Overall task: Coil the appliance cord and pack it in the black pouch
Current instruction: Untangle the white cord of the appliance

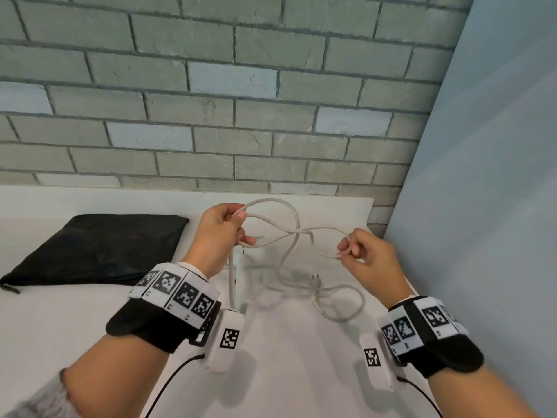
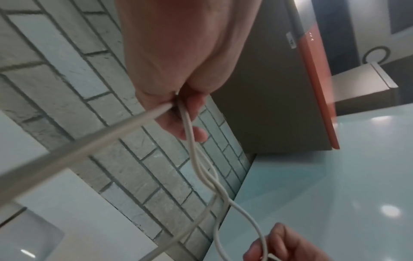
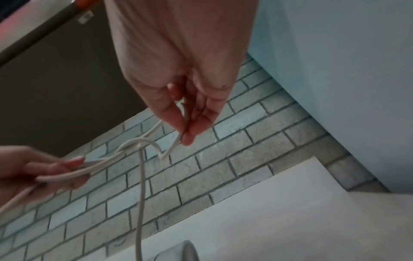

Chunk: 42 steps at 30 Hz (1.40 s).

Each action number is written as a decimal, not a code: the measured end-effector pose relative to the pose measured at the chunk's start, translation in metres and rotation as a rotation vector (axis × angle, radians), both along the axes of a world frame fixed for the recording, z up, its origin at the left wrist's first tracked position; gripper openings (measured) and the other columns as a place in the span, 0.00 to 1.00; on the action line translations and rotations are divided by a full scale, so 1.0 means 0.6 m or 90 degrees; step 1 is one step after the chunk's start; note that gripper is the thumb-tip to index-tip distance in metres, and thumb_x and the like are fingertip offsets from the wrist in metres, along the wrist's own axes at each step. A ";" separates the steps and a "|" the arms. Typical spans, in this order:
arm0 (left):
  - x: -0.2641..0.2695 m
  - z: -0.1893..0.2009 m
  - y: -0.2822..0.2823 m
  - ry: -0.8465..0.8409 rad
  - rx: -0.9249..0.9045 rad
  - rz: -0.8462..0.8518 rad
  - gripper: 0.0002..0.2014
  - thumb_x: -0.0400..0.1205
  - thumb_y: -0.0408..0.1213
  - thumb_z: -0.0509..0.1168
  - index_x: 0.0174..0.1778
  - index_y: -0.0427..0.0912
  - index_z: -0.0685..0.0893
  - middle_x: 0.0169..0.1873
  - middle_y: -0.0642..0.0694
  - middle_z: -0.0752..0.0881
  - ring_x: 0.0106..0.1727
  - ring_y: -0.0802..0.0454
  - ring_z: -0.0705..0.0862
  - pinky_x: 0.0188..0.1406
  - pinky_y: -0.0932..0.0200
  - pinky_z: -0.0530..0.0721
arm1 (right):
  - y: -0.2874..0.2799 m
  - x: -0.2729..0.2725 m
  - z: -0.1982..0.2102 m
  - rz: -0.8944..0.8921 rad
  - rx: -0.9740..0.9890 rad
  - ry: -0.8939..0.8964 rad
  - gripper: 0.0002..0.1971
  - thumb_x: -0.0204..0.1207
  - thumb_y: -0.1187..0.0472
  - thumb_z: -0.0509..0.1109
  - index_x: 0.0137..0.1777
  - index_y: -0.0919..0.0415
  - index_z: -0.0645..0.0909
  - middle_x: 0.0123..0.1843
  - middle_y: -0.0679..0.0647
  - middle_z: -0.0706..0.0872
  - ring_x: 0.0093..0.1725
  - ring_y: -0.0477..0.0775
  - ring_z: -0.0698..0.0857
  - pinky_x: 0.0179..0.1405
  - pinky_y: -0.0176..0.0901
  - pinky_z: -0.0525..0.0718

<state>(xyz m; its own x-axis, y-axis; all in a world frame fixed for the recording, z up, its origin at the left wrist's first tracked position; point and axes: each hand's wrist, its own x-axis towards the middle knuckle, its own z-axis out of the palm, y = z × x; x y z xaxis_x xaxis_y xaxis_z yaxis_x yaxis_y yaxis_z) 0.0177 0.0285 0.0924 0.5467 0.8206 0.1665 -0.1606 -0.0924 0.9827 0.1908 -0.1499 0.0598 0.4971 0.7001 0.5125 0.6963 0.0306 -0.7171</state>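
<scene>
A long white appliance cord (image 1: 297, 233) hangs in loops between both hands above the white table (image 1: 286, 357). My left hand (image 1: 223, 233) grips gathered loops of the cord (image 2: 194, 155) in its curled fingers. My right hand (image 1: 354, 251) pinches a bend of the cord (image 3: 172, 148) between thumb and fingertips. The rest of the cord trails down onto the table, where its plug (image 1: 316, 279) lies. The black pouch (image 1: 99, 247) lies flat on the table to the left of my left hand.
A grey brick wall (image 1: 211, 101) stands close behind the table. A pale blue panel (image 1: 482, 176) closes off the right side. A white appliance body (image 1: 241, 263) shows partly under the left hand.
</scene>
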 end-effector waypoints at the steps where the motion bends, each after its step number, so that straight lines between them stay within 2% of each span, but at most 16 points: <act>1: -0.001 0.000 -0.001 0.003 0.001 -0.009 0.09 0.84 0.27 0.55 0.57 0.32 0.76 0.28 0.45 0.70 0.12 0.62 0.72 0.32 0.59 0.86 | 0.002 0.008 -0.006 -0.005 0.012 0.023 0.22 0.67 0.76 0.67 0.32 0.46 0.67 0.35 0.46 0.83 0.39 0.55 0.83 0.41 0.49 0.82; 5: -0.010 -0.004 -0.003 -0.006 0.033 -0.067 0.08 0.83 0.26 0.57 0.53 0.37 0.79 0.31 0.46 0.70 0.15 0.61 0.70 0.29 0.64 0.87 | 0.004 0.022 -0.005 -0.045 0.037 0.027 0.24 0.73 0.77 0.62 0.47 0.41 0.70 0.38 0.47 0.79 0.37 0.42 0.78 0.37 0.28 0.75; 7: -0.012 -0.004 -0.006 -0.006 0.049 -0.093 0.08 0.82 0.26 0.57 0.51 0.39 0.79 0.32 0.47 0.70 0.16 0.61 0.69 0.29 0.64 0.87 | 0.008 0.022 0.001 -0.054 0.068 0.097 0.19 0.76 0.74 0.60 0.44 0.44 0.75 0.42 0.51 0.80 0.41 0.44 0.80 0.47 0.31 0.78; 9: -0.013 -0.004 -0.007 -0.004 0.040 -0.098 0.08 0.82 0.26 0.57 0.53 0.36 0.79 0.29 0.48 0.70 0.16 0.61 0.69 0.29 0.65 0.86 | 0.013 0.014 0.012 0.018 0.127 0.281 0.12 0.78 0.71 0.61 0.39 0.53 0.76 0.40 0.52 0.83 0.45 0.49 0.85 0.55 0.43 0.83; 11: -0.014 -0.004 -0.005 0.007 0.014 -0.093 0.08 0.83 0.27 0.56 0.55 0.34 0.79 0.22 0.50 0.70 0.17 0.61 0.69 0.29 0.66 0.86 | 0.012 0.001 0.025 0.155 0.208 0.483 0.02 0.72 0.62 0.65 0.40 0.57 0.75 0.34 0.50 0.83 0.42 0.49 0.88 0.53 0.47 0.87; 14: -0.015 -0.006 0.002 0.023 -0.019 -0.084 0.09 0.84 0.28 0.55 0.55 0.32 0.78 0.22 0.47 0.67 0.15 0.62 0.71 0.31 0.62 0.83 | 0.010 -0.012 0.039 0.305 0.269 0.593 0.10 0.62 0.56 0.73 0.42 0.56 0.80 0.25 0.48 0.75 0.26 0.46 0.77 0.40 0.42 0.87; 16: -0.015 -0.009 0.008 0.024 -0.025 -0.078 0.09 0.84 0.28 0.54 0.56 0.30 0.77 0.25 0.46 0.66 0.15 0.62 0.70 0.32 0.60 0.78 | 0.011 -0.019 0.046 0.338 0.224 0.575 0.17 0.54 0.48 0.80 0.39 0.56 0.84 0.22 0.46 0.69 0.22 0.44 0.67 0.26 0.35 0.77; 19: -0.013 -0.010 0.012 0.038 -0.018 -0.072 0.10 0.84 0.29 0.54 0.56 0.30 0.78 0.25 0.44 0.70 0.15 0.61 0.72 0.26 0.62 0.80 | 0.007 -0.025 0.056 0.288 0.085 0.412 0.21 0.56 0.37 0.76 0.32 0.56 0.87 0.20 0.42 0.67 0.24 0.46 0.64 0.23 0.31 0.65; 22: -0.011 -0.001 0.010 0.093 -0.015 -0.085 0.09 0.85 0.32 0.55 0.46 0.36 0.79 0.29 0.41 0.80 0.18 0.58 0.83 0.26 0.62 0.85 | 0.003 -0.031 0.059 0.251 -0.051 0.161 0.09 0.67 0.52 0.75 0.30 0.53 0.89 0.20 0.41 0.71 0.30 0.48 0.70 0.29 0.31 0.65; 25: -0.014 0.011 0.013 0.104 -0.037 -0.092 0.09 0.85 0.33 0.54 0.40 0.40 0.76 0.35 0.39 0.80 0.20 0.56 0.86 0.24 0.65 0.85 | 0.002 -0.031 0.057 0.245 -0.170 0.067 0.06 0.68 0.67 0.75 0.31 0.61 0.89 0.19 0.41 0.69 0.25 0.40 0.67 0.28 0.30 0.64; 27: -0.016 0.017 0.016 0.109 -0.036 -0.103 0.09 0.85 0.35 0.55 0.39 0.41 0.75 0.37 0.40 0.80 0.23 0.54 0.87 0.27 0.62 0.85 | 0.001 -0.029 0.058 0.219 -0.202 0.047 0.06 0.67 0.68 0.76 0.29 0.61 0.89 0.18 0.41 0.70 0.24 0.40 0.67 0.27 0.29 0.63; 31: -0.024 0.016 0.022 0.183 0.038 -0.092 0.11 0.85 0.41 0.54 0.37 0.48 0.73 0.39 0.48 0.76 0.42 0.49 0.83 0.43 0.54 0.75 | 0.000 -0.015 0.063 0.134 -0.212 0.008 0.10 0.66 0.67 0.77 0.25 0.57 0.86 0.19 0.42 0.73 0.22 0.40 0.70 0.28 0.28 0.64; 33: -0.027 0.017 0.021 0.162 0.036 -0.086 0.10 0.85 0.44 0.53 0.38 0.50 0.72 0.41 0.48 0.76 0.44 0.46 0.83 0.44 0.52 0.77 | 0.000 -0.009 0.062 0.071 -0.228 -0.037 0.13 0.67 0.63 0.76 0.22 0.54 0.83 0.20 0.44 0.74 0.22 0.39 0.71 0.28 0.31 0.65; 36: -0.028 0.019 0.012 0.157 0.031 -0.096 0.11 0.85 0.47 0.49 0.39 0.52 0.71 0.44 0.46 0.77 0.42 0.43 0.83 0.40 0.52 0.80 | 0.004 -0.007 0.054 -0.005 -0.150 0.046 0.17 0.75 0.54 0.68 0.23 0.53 0.77 0.23 0.50 0.74 0.24 0.44 0.71 0.31 0.38 0.69; 40: -0.023 0.011 -0.002 0.233 0.035 -0.125 0.12 0.86 0.49 0.44 0.47 0.48 0.70 0.46 0.41 0.76 0.28 0.48 0.82 0.26 0.59 0.79 | 0.013 -0.011 0.057 0.012 0.030 0.280 0.18 0.82 0.54 0.55 0.30 0.56 0.68 0.20 0.44 0.62 0.21 0.45 0.61 0.19 0.36 0.64; 42: -0.019 0.007 -0.010 0.291 0.026 -0.169 0.14 0.86 0.50 0.44 0.51 0.47 0.69 0.44 0.42 0.75 0.25 0.51 0.77 0.19 0.64 0.74 | 0.018 -0.005 0.054 -0.036 0.020 0.262 0.17 0.83 0.56 0.55 0.31 0.58 0.70 0.23 0.49 0.68 0.23 0.48 0.68 0.23 0.40 0.71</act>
<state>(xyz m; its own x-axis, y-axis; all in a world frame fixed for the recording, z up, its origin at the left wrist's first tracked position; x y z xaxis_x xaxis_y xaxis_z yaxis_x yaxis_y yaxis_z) 0.0060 0.0225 0.0964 0.7592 0.6419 -0.1076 0.2596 -0.1471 0.9544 0.1879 -0.1390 0.0919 0.7026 0.6524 0.2840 0.3531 0.0268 -0.9352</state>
